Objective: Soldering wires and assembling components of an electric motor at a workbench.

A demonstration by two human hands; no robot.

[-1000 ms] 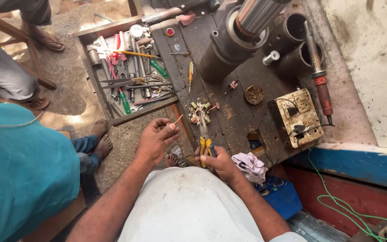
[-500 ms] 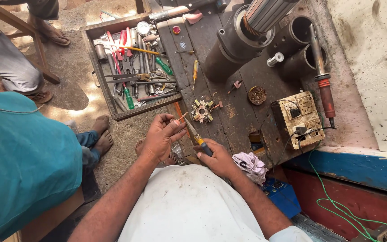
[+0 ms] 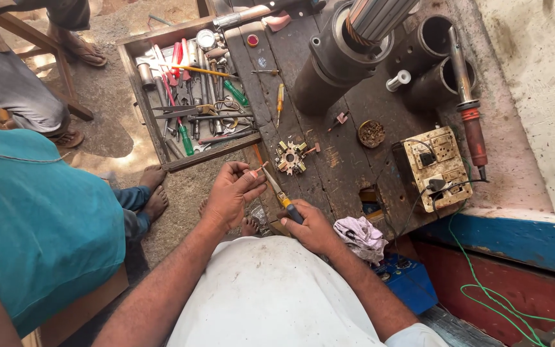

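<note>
My left hand pinches a small pale part between thumb and fingertips, just off the near edge of the dark wooden workbench. My right hand grips a screwdriver by its yellow and black handle, with the tip pointing up at the small part. A brass and grey brush-holder assembly lies on the bench just beyond the two hands.
A wooden tray of hand tools lies on the ground at the left. On the bench stand a large grey motor housing, dark cylinders, a soldering iron, a socket board and a rag. A person in a teal shirt sits at the left.
My right hand has swapped from yellow-handled pliers at the bench edge to a screwdriver held up against the part. My left hand has closed its fingertips on the small part.
</note>
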